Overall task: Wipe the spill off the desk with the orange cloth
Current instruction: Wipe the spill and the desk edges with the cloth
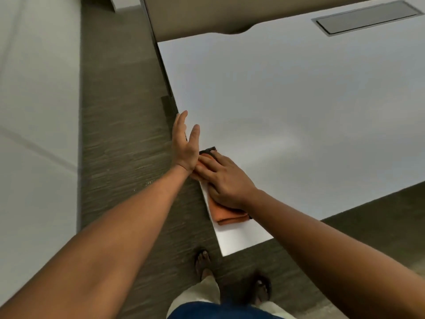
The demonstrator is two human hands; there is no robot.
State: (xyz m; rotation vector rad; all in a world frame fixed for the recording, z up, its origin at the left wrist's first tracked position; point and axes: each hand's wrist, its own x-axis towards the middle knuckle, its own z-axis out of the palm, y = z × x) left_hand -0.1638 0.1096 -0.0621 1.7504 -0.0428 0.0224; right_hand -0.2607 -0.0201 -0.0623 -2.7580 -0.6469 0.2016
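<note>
We work at a white tabletop (287,111), its left edge running beside a strip of grey-brown floor (119,134); near that edge, toward the near corner, a folded orange cloth (226,214) lies flat on the surface, a dark corner of it showing at its far end; our right hand (226,180) rests on top of it; far off to the right a grey rectangular cable hatch (368,18) sits flush in the tabletop.

The folded orange cloth (226,215) is lying flat at the left edge of the white tabletop (287,100), near its front corner. A dark corner of it is peeking out at the far end.
</note>
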